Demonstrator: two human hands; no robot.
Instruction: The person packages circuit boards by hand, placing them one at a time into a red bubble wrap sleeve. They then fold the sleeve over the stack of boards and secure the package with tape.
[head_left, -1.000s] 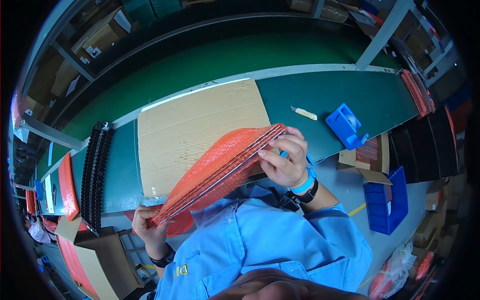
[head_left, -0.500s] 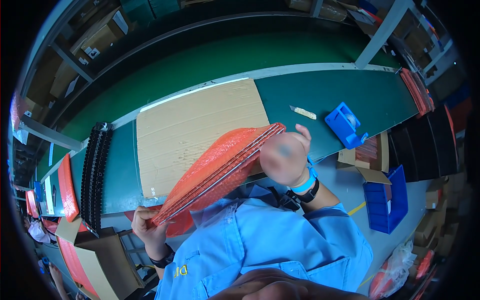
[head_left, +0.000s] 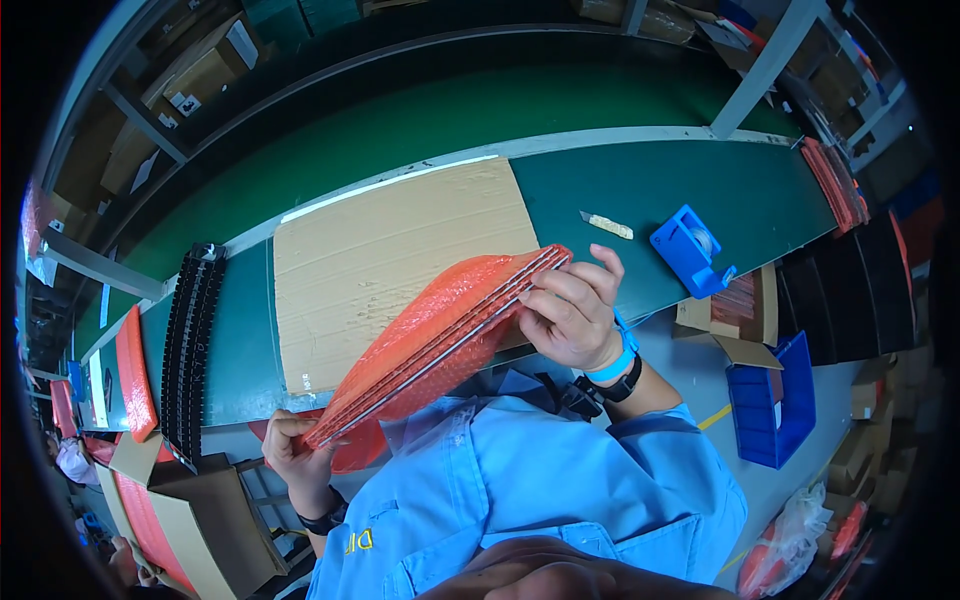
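Between my hands is a stack of flat parts wrapped in red bubble wrap (head_left: 430,325), tilted with its layered long edge toward me. What lies inside the wrap I cannot make out. My left hand (head_left: 298,447) is closed on the lower left corner. At the upper right end, my right hand (head_left: 573,312) grips the other corner, fingers along the edge and thumb below. Beyond the bundle a cardboard sheet (head_left: 400,250) lies flat on the green table (head_left: 640,180); the bundle covers its near right part.
A utility knife (head_left: 608,226) and a blue tape dispenser (head_left: 690,250) rest right of the cardboard. Black slotted strips (head_left: 190,350) stand at the left, beside another red-wrapped bundle (head_left: 136,375). Open cartons (head_left: 215,520) and a blue bin (head_left: 775,400) are below table height.
The bundle and both my hands stay nearly in place. At the lower left edge, another person's hand and arm have shifted.
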